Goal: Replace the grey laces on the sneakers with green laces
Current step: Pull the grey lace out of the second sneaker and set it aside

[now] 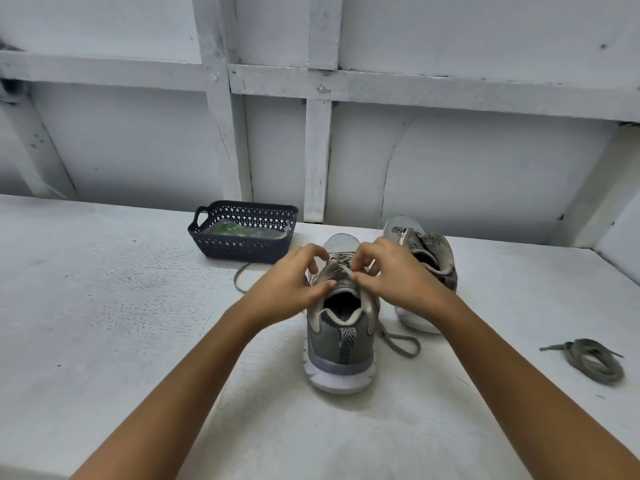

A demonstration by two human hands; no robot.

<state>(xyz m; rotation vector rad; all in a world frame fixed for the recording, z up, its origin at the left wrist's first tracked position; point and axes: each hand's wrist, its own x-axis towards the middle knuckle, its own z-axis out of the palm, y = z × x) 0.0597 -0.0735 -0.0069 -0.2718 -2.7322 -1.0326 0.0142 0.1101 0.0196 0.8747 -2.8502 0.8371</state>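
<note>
Left hand (294,282) and right hand (391,271) pinch the grey flat lace (341,269) on the grey mesh sneaker (341,341) (mid-surface). Jerking could snag it.

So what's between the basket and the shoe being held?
In the head view, a loose grey lace end lies on the table between the basket and the sneaker, beside the left hand.

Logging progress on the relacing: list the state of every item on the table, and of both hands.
Near sneaker: upright, grey lace still threaded, ends loose.
Far sneaker: no lace visible.
Removed lace: coiled on table.
Basket: holds packaged green laces.
Left hand: grips near sneaker's upper.
Right hand: pinches grey lace.
</note>
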